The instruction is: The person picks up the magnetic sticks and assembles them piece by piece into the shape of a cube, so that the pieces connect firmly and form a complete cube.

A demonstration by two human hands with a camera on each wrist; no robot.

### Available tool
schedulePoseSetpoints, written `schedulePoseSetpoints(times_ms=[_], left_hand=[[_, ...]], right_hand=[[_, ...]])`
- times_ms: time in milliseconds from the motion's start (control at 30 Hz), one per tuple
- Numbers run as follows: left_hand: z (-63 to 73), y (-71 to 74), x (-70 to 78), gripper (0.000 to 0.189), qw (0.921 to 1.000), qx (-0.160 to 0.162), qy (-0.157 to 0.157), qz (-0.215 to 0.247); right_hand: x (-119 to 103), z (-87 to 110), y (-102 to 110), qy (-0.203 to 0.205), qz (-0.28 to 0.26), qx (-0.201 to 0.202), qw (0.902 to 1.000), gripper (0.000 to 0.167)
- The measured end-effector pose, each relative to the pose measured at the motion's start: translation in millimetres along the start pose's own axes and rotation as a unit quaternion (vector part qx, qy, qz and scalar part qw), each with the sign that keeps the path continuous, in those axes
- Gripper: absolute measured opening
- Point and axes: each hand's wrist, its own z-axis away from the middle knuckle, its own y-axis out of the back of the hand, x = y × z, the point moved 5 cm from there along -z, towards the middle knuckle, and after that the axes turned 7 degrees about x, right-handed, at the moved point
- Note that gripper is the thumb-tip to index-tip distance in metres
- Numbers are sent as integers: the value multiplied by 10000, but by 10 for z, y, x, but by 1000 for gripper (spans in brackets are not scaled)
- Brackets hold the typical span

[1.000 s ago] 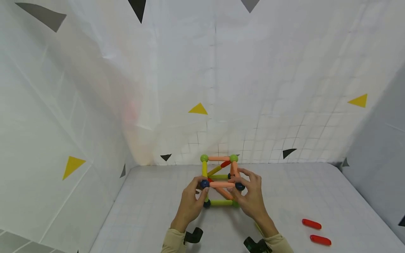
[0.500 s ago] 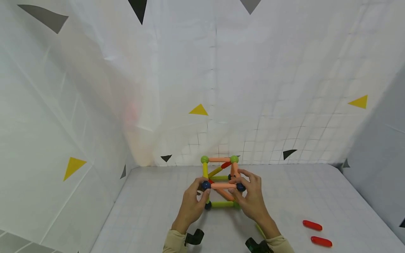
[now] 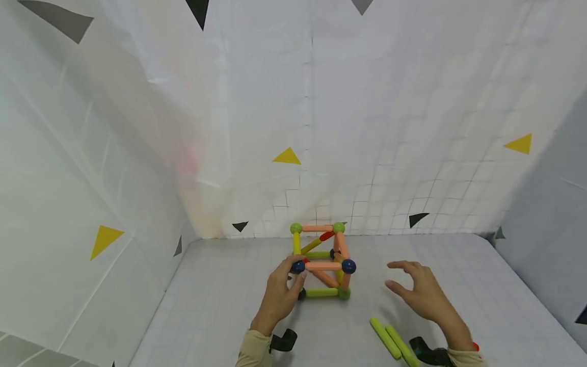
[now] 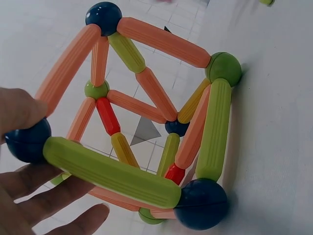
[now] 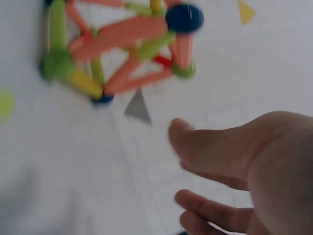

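A cube-like frame of orange, lime and yellow sticks, such as the front orange stick (image 3: 323,266), joined by green and dark blue balls, stands on the table. My left hand (image 3: 278,290) pinches the dark blue ball (image 4: 29,142) at its upper front left corner. In the left wrist view a lime stick (image 4: 112,171) runs from that ball, with the lower fingers behind it. Apart from the frame, to its right, my right hand (image 3: 422,293) holds nothing, thumb and fingers spread. The upper front right blue ball (image 3: 348,266) is free of both hands.
Two loose lime sticks, a left one (image 3: 385,338) and a right one (image 3: 402,346), lie side by side at the front. A bit of red stick (image 3: 475,346) shows beside the right wrist. The white wall (image 3: 367,204) rises behind the table.
My right hand has let go of the frame's right side and moved right, uncovering the lime sticks and covering most of the red ones. The left hand keeps its hold.
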Motion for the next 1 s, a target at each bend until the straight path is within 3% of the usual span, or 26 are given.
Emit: schedulePoseSetpoints(times_ms=[133, 267, 500, 600, 767, 1000], left_hand=[[3, -24, -9, 35, 10000, -68, 22, 49], [10, -19, -6, 36, 9999, -121, 75, 90], [-1, 2, 1, 38, 9995, -111, 228, 179], [0, 4, -12, 37, 9994, -126, 236, 217], [22, -6, -26, 36, 9989, -132, 327, 319], [4, 25, -40, 34, 9969, 135, 585, 515]], right_hand=[[537, 153, 160, -396, 609, -708, 9948, 49], [956, 329, 239, -932, 1012, -1388, 9807, 49], [1294, 515, 178, -1653, 818, -1932, 9637, 41], [1349, 547, 122, -1762, 682, -1965, 9621, 35], [1334, 550, 69, -1564, 602, -1721, 9707, 31], [936, 433, 10, -831, 311, -811, 9927, 25]])
